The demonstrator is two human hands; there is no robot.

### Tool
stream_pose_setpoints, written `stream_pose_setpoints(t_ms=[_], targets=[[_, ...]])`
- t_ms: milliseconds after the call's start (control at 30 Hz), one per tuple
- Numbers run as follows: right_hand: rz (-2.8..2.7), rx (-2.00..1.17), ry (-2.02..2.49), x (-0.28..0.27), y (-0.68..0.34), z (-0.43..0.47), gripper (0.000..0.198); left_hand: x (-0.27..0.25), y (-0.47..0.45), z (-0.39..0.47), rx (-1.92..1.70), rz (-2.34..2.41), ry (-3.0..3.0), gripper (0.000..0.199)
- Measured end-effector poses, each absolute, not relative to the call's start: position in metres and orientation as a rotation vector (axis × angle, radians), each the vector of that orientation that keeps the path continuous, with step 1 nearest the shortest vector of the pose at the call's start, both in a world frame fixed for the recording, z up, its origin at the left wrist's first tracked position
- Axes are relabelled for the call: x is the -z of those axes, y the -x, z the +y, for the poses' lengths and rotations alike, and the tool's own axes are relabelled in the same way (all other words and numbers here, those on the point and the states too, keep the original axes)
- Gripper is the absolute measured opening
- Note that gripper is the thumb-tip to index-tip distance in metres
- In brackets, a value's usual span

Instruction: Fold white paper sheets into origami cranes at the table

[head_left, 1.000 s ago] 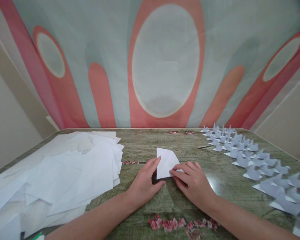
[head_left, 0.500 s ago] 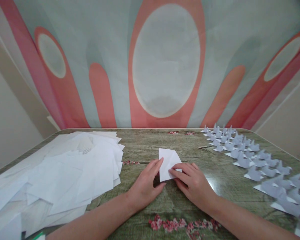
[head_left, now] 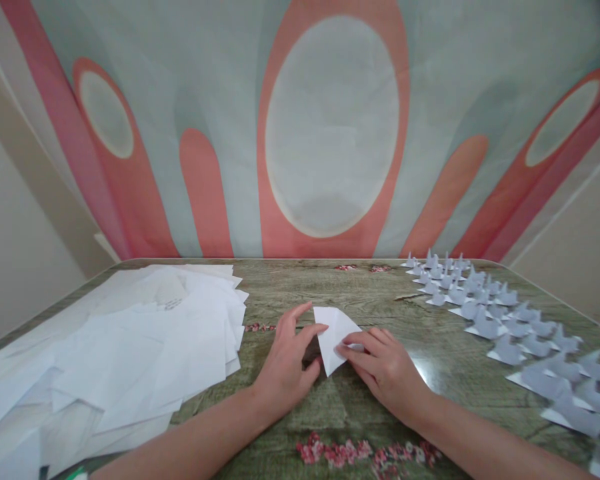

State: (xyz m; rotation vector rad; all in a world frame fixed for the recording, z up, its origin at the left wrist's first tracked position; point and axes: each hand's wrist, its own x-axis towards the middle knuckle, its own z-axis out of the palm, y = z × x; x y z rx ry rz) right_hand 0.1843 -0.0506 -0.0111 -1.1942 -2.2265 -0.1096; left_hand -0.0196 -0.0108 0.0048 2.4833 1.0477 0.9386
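A small piece of folded white paper point(head_left: 334, 328) is held just above the middle of the table, its lower end narrowing to a point. My right hand point(head_left: 380, 360) pinches its right side between thumb and fingers. On the other side, my left hand point(head_left: 291, 357) has its fingers spread, the index fingertip touching the paper's left edge while the thumb stays apart below. Creases run down the paper from its top edge.
A broad pile of loose white sheets point(head_left: 130, 347) covers the table's left side. Along the right stand rows of several folded paper figures point(head_left: 485, 323). The wood-patterned table point(head_left: 290, 287) has printed pink flowers and meets a painted backdrop point(head_left: 330, 133). A green-and-white item pokes in at bottom left.
The folded paper has turned, so its lower end now points down. My left hand has loosened and spread its fingers, shifting slightly left. My right hand keeps its pinch.
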Motion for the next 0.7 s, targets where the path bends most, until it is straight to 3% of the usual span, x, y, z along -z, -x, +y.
stream_pose_setpoints(t_ms=[200,433,700], targets=[[-2.256,0.062,1.204,0.009,-0.182,-0.053,0.021,-0.010,0.024,-0.007,-0.774,1.048,-2.724,0.021],[-2.226,0.022,1.204,0.004,-0.183,-0.052,0.014,0.000,0.025,-0.003,-0.610,0.903,-2.716,0.019],[-2.155,-0.160,1.215,0.010,-0.184,-0.052,0.010,-0.006,0.021,-0.008,-0.510,1.129,-2.575,0.017]])
